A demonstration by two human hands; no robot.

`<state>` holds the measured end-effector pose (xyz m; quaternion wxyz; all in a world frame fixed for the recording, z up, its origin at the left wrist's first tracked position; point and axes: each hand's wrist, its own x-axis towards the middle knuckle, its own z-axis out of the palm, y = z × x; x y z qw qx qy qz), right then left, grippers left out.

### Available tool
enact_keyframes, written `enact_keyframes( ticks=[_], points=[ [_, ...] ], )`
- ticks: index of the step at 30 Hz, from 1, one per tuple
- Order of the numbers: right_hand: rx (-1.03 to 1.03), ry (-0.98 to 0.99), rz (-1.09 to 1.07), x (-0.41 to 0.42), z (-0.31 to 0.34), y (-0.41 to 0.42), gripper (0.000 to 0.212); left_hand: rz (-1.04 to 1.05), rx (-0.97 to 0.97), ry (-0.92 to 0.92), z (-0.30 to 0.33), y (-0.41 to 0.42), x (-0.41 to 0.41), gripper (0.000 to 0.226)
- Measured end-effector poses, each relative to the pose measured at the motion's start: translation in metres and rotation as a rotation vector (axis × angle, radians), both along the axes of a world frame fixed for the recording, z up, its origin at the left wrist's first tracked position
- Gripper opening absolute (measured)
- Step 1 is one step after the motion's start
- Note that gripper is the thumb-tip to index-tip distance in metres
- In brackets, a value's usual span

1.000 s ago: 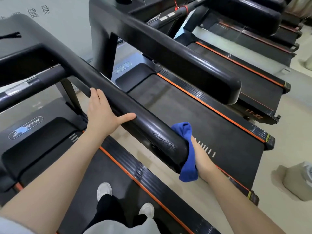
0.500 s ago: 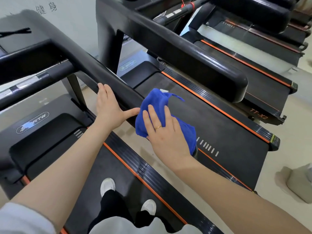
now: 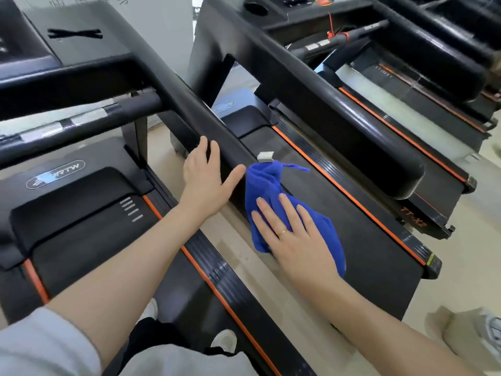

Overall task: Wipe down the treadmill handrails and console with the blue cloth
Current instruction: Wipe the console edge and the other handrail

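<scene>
Right hand (image 3: 295,240) lies flat on the cloth (image 3: 267,185), fingers spread and straight, pressing it onto the right handrail (image 3: 189,104). No pinch on the fabric; the hold is by palm pressure only. Left hand (image 3: 206,180) rests on the same rail just left of the cloth, fingers straight, thumb out toward the cloth and nearly touching it.

Cloth position: draped over the near part of the rail, bunched, partly under the right palm. Its white tag (image 3: 265,156) sticks up at the far end.

Risks, as judgement:
- Cloth is not gripped. A fast stroke could let the palm slide over it, leaving the fabric behind or dropping it off the rail to the floor (image 3: 271,308).
- Bunched cloth gives uneven contact, so the rail's underside and outer side may be missed.
- Left hand sits in the wipe path toward the console (image 3: 81,50); unless it lifts, a patch stays unwiped.

Orientation: the cloth's long axis follows the rail, running from near right to far left, tag end pointing far. The rail itself runs the same diagonal, rising toward the console at far left.
</scene>
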<state>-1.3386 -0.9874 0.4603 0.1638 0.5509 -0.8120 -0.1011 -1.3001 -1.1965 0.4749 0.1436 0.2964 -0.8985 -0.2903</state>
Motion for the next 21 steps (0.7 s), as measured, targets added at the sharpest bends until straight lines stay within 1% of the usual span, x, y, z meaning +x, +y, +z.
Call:
enact_keyframes(
  ticks=[1, 3, 5, 7, 8, 10, 13, 15, 18, 21],
  points=[
    [0.019, 0.004, -0.010, -0.005, 0.004, -0.020, 0.085, -0.011, 0.006, 0.032, 0.001, -0.010, 0.004, 0.078],
    [0.097, 0.064, -0.018, -0.011, 0.012, -0.058, 0.077, -0.062, 0.033, 0.098, 0.007, -0.032, 0.014, 0.072],
    [0.170, 0.101, -0.006, -0.013, 0.015, -0.093, 0.070, -0.078, 0.047, 0.102, 0.015, -0.052, 0.026, 0.052],
    [0.237, 0.153, 0.027, -0.015, 0.013, -0.125, 0.064, -0.060, -0.051, 0.092, 0.021, -0.072, 0.037, 0.029],
    [0.275, 0.178, 0.048, -0.016, 0.012, -0.140, 0.062, -0.061, -0.105, 0.086, 0.022, -0.085, 0.042, 0.024],
    [0.346, 0.207, 0.089, -0.021, 0.009, -0.170, 0.060, -0.059, -0.191, 0.054, 0.021, -0.113, 0.051, 0.028],
    [0.435, 0.273, 0.137, -0.027, 0.007, -0.215, 0.054, 0.012, -0.319, -0.004, 0.018, -0.158, 0.062, 0.039],
    [0.517, 0.299, 0.190, -0.033, 0.007, -0.246, 0.047, 0.023, -0.412, -0.071, 0.016, -0.180, 0.065, 0.044],
    [0.556, 0.242, 0.281, -0.051, 0.009, -0.297, 0.032, 0.015, -0.445, -0.216, 0.010, -0.205, 0.065, 0.049],
    [0.578, 0.162, 0.365, -0.069, 0.015, -0.333, 0.021, 0.020, -0.448, -0.198, 0.004, -0.218, 0.066, 0.050]
  ],
)
